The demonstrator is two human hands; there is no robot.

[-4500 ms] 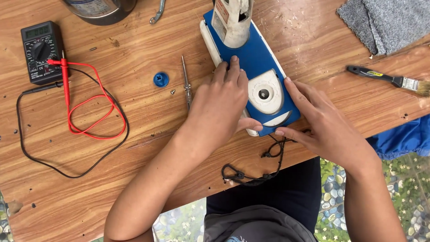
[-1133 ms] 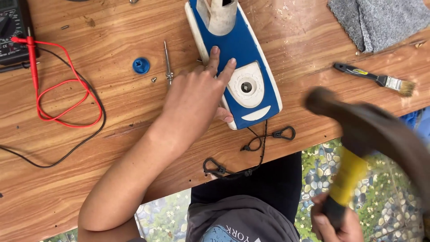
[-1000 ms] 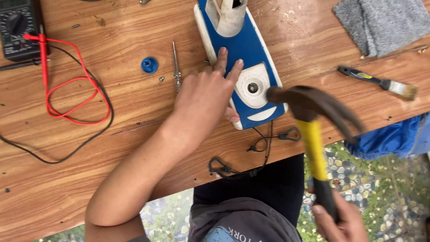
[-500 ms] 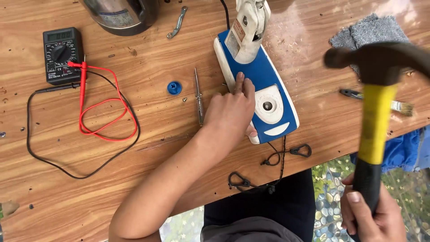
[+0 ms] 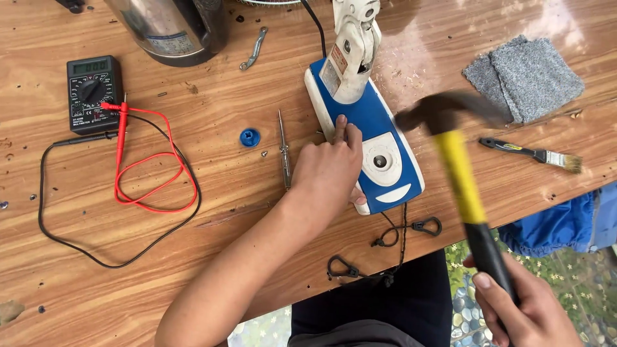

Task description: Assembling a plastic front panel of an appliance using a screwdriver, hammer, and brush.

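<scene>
Left hand (image 5: 329, 168): fingers together, pressing flat on the blue appliance base (image 5: 369, 138), mid-desk.
Right hand (image 5: 524, 308): fingers clamped on hammer (image 5: 457, 168), near right.

A home repair spot outdoors: wooden tabletop (image 5: 193, 257) strewn with a multimeter (image 5: 90, 93), screwdriver (image 5: 284, 151), brush (image 5: 533, 153), pebbled ground (image 5: 578, 283) below

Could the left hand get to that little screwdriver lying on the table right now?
Probably yes. The left hand presses on the blue and white base, and the screwdriver lies bare on the wooden table just beside it, nothing between.
</scene>
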